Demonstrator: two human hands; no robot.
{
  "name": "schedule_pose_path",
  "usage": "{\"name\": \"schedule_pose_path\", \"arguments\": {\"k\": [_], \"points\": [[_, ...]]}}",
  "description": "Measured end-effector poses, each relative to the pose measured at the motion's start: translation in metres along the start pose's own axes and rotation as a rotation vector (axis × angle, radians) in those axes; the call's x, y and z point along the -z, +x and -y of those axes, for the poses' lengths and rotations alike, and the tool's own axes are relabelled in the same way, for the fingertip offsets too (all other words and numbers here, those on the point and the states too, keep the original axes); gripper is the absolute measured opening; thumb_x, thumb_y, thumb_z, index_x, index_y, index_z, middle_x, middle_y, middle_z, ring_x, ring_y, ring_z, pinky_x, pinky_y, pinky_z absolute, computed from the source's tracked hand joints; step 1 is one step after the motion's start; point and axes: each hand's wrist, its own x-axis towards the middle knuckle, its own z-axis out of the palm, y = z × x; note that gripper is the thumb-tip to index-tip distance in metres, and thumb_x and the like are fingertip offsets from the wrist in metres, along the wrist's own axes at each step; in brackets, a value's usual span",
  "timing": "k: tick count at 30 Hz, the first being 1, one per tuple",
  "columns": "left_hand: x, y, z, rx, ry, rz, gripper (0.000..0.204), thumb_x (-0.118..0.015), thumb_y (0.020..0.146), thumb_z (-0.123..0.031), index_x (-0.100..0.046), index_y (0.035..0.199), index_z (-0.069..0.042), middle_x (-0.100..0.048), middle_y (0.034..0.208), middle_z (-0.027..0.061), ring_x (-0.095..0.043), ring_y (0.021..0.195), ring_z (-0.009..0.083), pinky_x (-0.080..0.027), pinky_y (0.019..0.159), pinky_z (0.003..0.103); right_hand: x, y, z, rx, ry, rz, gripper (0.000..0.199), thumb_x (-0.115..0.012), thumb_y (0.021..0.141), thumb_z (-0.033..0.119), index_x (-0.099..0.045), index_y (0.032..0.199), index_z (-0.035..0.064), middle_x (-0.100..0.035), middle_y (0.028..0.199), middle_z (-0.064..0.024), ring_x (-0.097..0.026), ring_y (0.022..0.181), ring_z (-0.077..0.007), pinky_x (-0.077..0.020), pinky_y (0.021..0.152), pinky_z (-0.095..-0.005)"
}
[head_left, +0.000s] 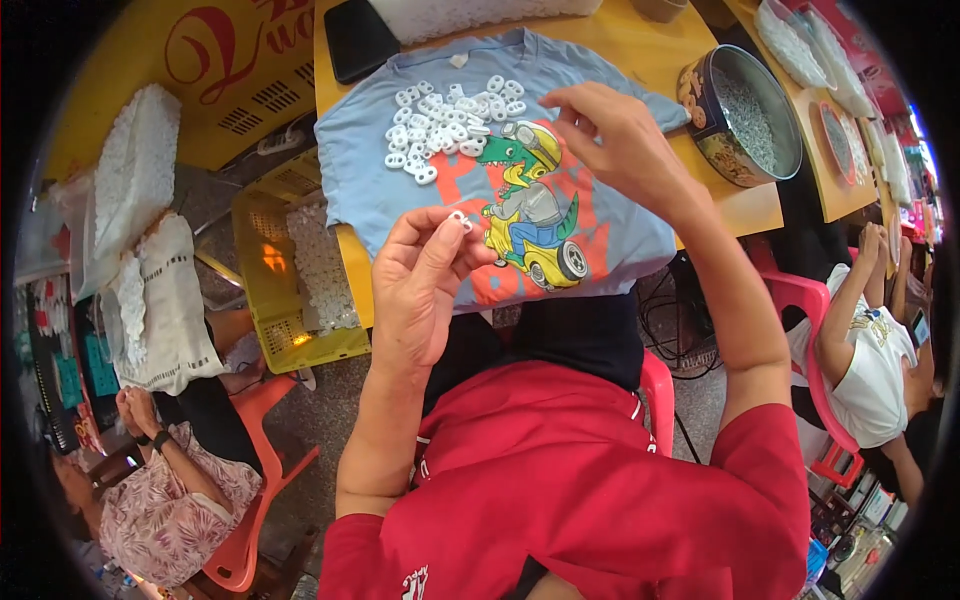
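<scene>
A blue-grey T-shirt [355,150] printed with a green cartoon dinosaur on a scooter lies spread over the yellow table. On its upper part rests a loose heap of small white two-holed plastic pieces [440,122]. Nearer to me, above the shirt's lower left, my left hand [425,265] pinches one white two-holed piece [460,221] between thumb and fingertips. My right hand [615,135] hovers over the shirt's right side, just right of the heap, its fingers loosely bent and apart. Nothing shows in it.
A round tin [700,115] of small metal parts stands on the table [650,50] at right. A black phone-like slab [358,40] lies far left. Below the table's left edge sits a yellow crate [270,300] with bagged white pieces. Other people sit on both sides.
</scene>
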Motion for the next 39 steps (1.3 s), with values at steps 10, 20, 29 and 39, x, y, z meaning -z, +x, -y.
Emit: {"name": "schedule_pose_path", "arguments": {"k": [10,20,29,39], "points": [[-0.018,-0.002,0.0,-0.044,0.112,-0.017,0.015,-0.062,0.093,-0.007,-0.057,0.105,0.001,-0.066,0.094,0.0105,-0.066,0.081,0.0165,-0.054,0.076,0.028,-0.026,-0.04,0.082,-0.513,1.326,-0.049,0.015,-0.063,0.093,0.014,-0.061,0.1,0.0007,-0.065,0.094,-0.0055,-0.059,0.084,-0.0112,-0.0499,0.076,-0.0267],[-0.021,-0.005,0.003,-0.154,0.276,0.027,0.016,-0.063,0.092,-0.007,-0.057,0.105,0.002,-0.066,0.094,0.0085,-0.064,0.08,0.0122,-0.052,0.074,0.024,-0.035,-0.042,0.089,-0.463,1.376,-0.077,0.014,-0.061,0.095,0.013,-0.057,0.102,0.0009,-0.06,0.093,-0.0042,-0.058,0.083,-0.011,-0.0495,0.075,-0.0267],[-0.023,-0.008,0.001,-0.195,0.311,0.016,0.015,-0.063,0.092,-0.005,-0.056,0.103,0.002,-0.066,0.095,0.0073,-0.065,0.082,0.012,-0.053,0.075,0.024,-0.034,-0.042,0.09,-0.413,1.308,-0.048,0.013,-0.06,0.095,0.01,-0.055,0.102,0.0004,-0.058,0.095,-0.0044,-0.057,0.085,-0.0105,-0.0496,0.075,-0.026],[-0.024,-0.009,0.002,-0.242,0.309,0.019,0.013,-0.063,0.092,-0.003,-0.057,0.102,0.002,-0.066,0.093,0.0076,-0.065,0.082,0.0109,-0.054,0.075,0.023,-0.036,-0.042,0.096,-0.434,1.345,-0.107,0.015,-0.06,0.096,0.012,-0.054,0.102,0.0001,-0.057,0.093,-0.0042,-0.057,0.082,-0.0112,-0.0508,0.07,-0.0261]]}}
